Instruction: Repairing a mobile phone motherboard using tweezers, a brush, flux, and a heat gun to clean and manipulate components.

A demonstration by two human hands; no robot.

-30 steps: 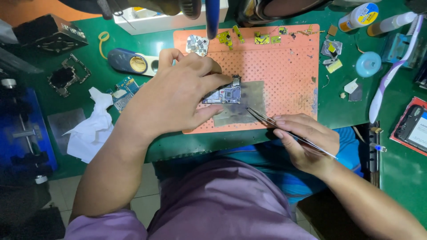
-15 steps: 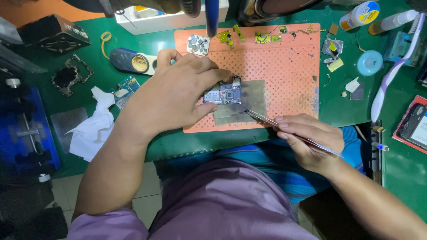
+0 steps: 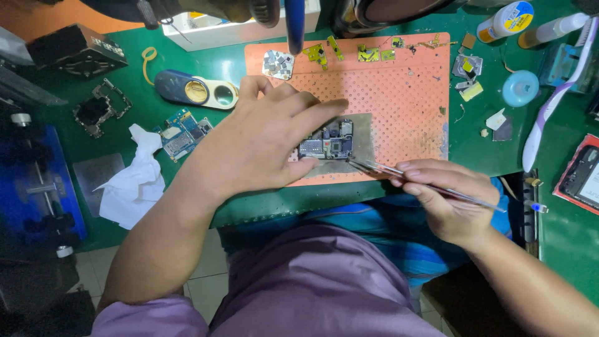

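Fingers of the left hand [image 3: 262, 140] pinch a small dark circuit board [image 3: 327, 142], crowded with grey chips and metal shields, against a grey plate [image 3: 365, 134] on the orange perforated mat [image 3: 405, 93]; the right hand [image 3: 446, 200] grips closed thin metal tweezers [image 3: 399, 171], tips just beside the board's lower edge

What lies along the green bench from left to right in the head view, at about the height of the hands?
Blue fixture → white tissue → left hand → circuit board → tweezers → right hand → red-edged tray.
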